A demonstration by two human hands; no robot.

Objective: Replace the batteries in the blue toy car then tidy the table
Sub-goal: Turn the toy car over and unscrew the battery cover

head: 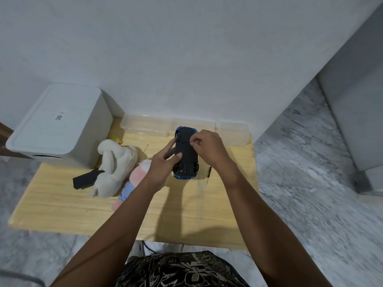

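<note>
While the left hand curls its fingers round the near half of the blue toy car, thumb pressed on the black underside, the right hand has its fingertips bunched together at the car's far half, pinching at something small on the underside; what it pinches is too small to tell. Turned belly-up, the car is held over the far middle of the wooden table, wheels upward, its blue bodywork showing only at the two ends. Just right of it a slim dark screwdriver lies on the wood. To the left lie a white plush toy and a pink-and-blue plush toy, touching each other, with a flat black object partly under the white one. Clear plastic containers line the wall behind. At the far left corner stands a white lidded bin; its lid bears a small dark label, too blurred to read.
</note>
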